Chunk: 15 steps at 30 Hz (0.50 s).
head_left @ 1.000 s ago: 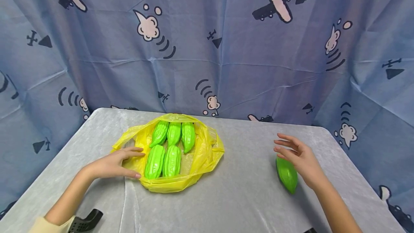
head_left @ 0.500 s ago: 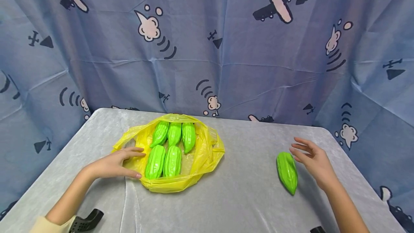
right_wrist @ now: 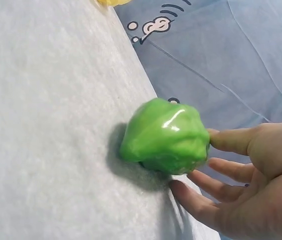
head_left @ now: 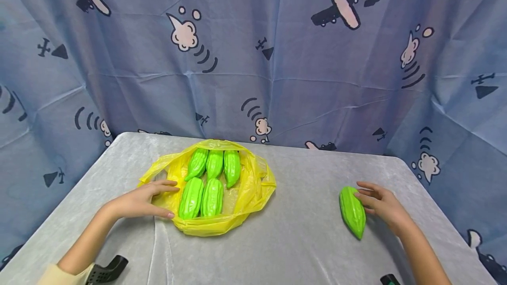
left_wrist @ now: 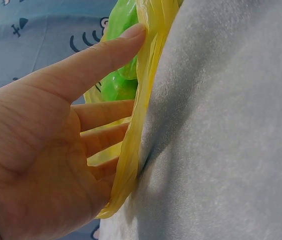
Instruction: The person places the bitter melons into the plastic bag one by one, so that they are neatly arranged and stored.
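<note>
A glossy green bitter melon (head_left: 352, 214) lies on the right part of the table. My right hand (head_left: 384, 208) is at its right side, fingers loosely bent. In the right wrist view the thumb tip meets the melon's near end and the other fingers sit low beside it, not closed round it. At the left, a yellow plastic bag (head_left: 257, 190) lies with its mouth spread, and several bitter melons (head_left: 212, 197) are inside in two rows. My left hand (head_left: 136, 199) rests at the bag's left edge. Its thumb touches the yellow rim (left_wrist: 126, 172), which hides the fingertips.
A pale grey cloth (head_left: 293, 241) covers the table. Behind it hangs a blue curtain (head_left: 301, 65) printed with planes and clouds. A dark wrist mount (head_left: 107, 272) shows at the left forearm, another (head_left: 390, 279) near the right one.
My right hand first drew off the lone bitter melon to the right, then came down and in against its right side. The left hand and the bag stay put.
</note>
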Tool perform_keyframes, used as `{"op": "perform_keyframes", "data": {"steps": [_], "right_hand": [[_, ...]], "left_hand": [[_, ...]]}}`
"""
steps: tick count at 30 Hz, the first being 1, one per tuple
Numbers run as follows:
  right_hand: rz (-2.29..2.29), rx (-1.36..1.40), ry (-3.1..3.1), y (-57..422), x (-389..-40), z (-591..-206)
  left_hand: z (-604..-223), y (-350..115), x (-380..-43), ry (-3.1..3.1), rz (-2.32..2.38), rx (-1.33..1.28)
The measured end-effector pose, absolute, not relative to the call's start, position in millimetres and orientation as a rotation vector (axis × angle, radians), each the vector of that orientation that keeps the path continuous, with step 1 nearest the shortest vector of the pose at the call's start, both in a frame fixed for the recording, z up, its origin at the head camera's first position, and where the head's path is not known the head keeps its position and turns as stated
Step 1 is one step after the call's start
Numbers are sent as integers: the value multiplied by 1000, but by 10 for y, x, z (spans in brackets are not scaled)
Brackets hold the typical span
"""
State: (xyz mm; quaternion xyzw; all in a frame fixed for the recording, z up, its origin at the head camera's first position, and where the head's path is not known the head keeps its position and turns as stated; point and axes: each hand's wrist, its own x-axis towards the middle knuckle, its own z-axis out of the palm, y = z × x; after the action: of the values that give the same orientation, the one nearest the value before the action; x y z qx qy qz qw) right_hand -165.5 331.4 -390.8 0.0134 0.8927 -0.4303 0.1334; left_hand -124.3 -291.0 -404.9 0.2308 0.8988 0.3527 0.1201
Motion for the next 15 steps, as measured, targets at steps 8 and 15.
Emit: {"op": "perform_keyframes", "data": {"steps": [8,15], "right_hand": [[-1280,95,2420,3286,-1699,-3915],[-1263,126,2333,3244,-1709,-3857]], "left_hand": [[-4046,-2906,-1243,2640,1023,680],[-4052,-2903,-1242,2648,1017,677]]}}
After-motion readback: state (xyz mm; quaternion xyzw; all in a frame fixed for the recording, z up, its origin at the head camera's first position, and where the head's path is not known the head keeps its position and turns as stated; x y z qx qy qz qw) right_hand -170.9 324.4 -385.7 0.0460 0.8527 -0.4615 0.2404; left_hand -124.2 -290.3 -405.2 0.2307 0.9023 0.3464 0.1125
